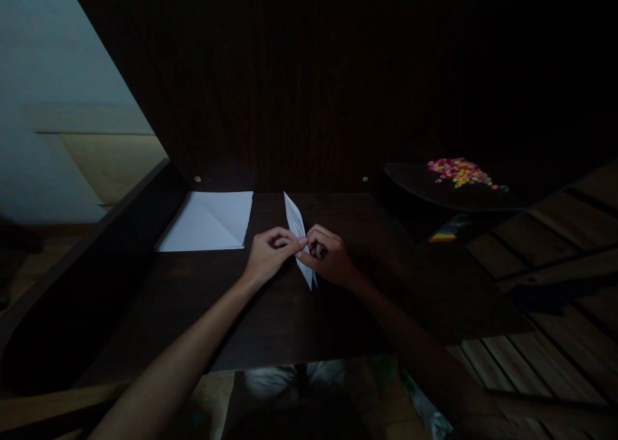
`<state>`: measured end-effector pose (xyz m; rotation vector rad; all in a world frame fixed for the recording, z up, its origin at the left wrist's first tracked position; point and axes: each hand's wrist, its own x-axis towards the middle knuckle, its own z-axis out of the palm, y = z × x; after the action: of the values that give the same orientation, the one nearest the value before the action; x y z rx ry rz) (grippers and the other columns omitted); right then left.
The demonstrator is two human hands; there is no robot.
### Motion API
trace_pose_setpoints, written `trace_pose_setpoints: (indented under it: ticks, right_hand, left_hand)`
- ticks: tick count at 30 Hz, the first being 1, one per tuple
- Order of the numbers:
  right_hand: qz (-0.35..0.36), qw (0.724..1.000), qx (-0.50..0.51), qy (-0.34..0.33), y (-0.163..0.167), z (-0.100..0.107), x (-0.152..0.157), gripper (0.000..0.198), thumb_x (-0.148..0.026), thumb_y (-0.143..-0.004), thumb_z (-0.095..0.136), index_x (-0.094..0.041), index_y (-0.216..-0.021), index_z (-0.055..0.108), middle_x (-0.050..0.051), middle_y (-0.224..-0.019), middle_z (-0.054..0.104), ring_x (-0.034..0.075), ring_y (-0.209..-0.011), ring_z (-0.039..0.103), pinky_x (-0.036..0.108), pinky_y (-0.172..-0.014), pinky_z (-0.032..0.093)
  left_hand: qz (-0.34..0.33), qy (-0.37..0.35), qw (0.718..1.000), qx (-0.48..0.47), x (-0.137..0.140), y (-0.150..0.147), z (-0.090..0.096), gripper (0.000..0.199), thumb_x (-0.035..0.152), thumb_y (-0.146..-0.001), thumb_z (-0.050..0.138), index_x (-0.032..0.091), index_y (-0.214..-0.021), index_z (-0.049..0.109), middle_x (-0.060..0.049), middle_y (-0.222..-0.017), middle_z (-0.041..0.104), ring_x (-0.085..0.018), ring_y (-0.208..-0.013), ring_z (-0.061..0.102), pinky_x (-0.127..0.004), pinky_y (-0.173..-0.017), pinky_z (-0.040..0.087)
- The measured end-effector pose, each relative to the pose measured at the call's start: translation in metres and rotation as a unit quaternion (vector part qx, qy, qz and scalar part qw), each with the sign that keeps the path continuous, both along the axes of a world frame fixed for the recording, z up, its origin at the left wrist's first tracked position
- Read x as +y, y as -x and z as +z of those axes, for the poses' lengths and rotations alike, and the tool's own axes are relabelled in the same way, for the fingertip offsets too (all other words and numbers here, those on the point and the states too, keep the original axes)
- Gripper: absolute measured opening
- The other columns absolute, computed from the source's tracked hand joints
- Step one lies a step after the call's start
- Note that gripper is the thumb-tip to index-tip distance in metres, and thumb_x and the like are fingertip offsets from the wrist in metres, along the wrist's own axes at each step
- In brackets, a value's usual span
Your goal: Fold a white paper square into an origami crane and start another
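Supporting the work is a dark counter [193,311], with a stack of white paper [207,218] toward its far left. Over the counter's middle, right of the stack, the left hand [271,252] and right hand [331,252] meet; each grip is pinched on a folded white paper [293,216]. Expect a light, thin, easily creased piece; hold it by its layers at mid-length. It appears narrow and tapers to sharp points, the near end split.
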<state>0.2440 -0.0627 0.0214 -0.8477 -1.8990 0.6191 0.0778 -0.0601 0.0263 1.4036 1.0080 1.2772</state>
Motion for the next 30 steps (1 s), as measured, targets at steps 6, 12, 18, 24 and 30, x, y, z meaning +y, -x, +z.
trace_pose_setpoints:
  ticks: [6, 12, 18, 24, 30]
  right_hand:
    - [0.018, 0.999, 0.013, 0.025, -0.0021, 0.0016, 0.0016, 0.023, -0.034, -0.085, 0.064, -0.021, -0.071, 0.052, -0.001, -0.074, 0.049, 0.011, -0.06, 0.046, 0.026, -0.054, 0.037]
    - [0.018, 0.994, 0.05, 0.094, -0.0028, 0.0009, 0.0047, 0.028, -0.039, -0.088, 0.06, -0.021, -0.068, 0.05, 0.0, -0.08, 0.047, 0.013, -0.067, 0.047, 0.025, -0.054, 0.035]
    - [0.042, 0.988, 0.091, 0.114, -0.0043, 0.0004, 0.0083, 0.023, -0.037, -0.09, 0.055, -0.02, -0.073, 0.054, 0.001, -0.085, 0.05, 0.016, -0.083, 0.052, 0.028, -0.071, 0.042]
    - [0.04, 0.979, 0.128, 0.152, -0.0044, -0.0023, 0.0097, 0.017, -0.034, -0.086, 0.06, -0.021, -0.076, 0.056, 0.001, -0.09, 0.055, 0.017, -0.088, 0.054, 0.029, -0.079, 0.041]
    - [0.047, 0.964, 0.163, 0.204, -0.0021, -0.0025, 0.0082, 0.018, -0.036, -0.081, 0.064, -0.022, -0.075, 0.055, -0.003, -0.077, 0.056, 0.016, -0.077, 0.054, 0.027, -0.072, 0.043]
  left_hand:
    - [0.011, 0.007, 1.0, 0.012, 0.0024, 0.0025, 0.0012, 0.018, 0.034, -0.07, 0.072, 0.017, -0.072, 0.069, -0.001, -0.071, 0.069, -0.016, -0.067, 0.064, -0.026, -0.062, 0.052]
    - [0.025, 0.017, 1.0, -0.001, 0.0042, 0.0033, -0.0002, 0.017, 0.03, -0.071, 0.069, 0.017, -0.081, 0.067, 0.001, -0.071, 0.068, -0.015, -0.067, 0.064, -0.025, -0.06, 0.051]
    - [0.028, -0.014, 0.999, -0.016, 0.0042, 0.0026, -0.0007, 0.027, 0.031, -0.07, 0.074, 0.015, -0.091, 0.066, -0.004, -0.086, 0.071, -0.018, -0.082, 0.067, -0.029, -0.075, 0.053]
    - [0.039, -0.065, 0.997, 0.022, 0.0037, 0.005, -0.0005, 0.027, 0.032, -0.073, 0.075, 0.016, -0.094, 0.071, -0.007, -0.096, 0.072, -0.021, -0.09, 0.067, -0.03, -0.077, 0.052]
    - [0.03, -0.03, 0.999, 0.015, 0.0014, 0.0051, 0.0037, 0.024, 0.035, -0.072, 0.077, 0.016, -0.086, 0.074, -0.006, -0.088, 0.074, -0.02, -0.083, 0.067, -0.029, -0.074, 0.052]
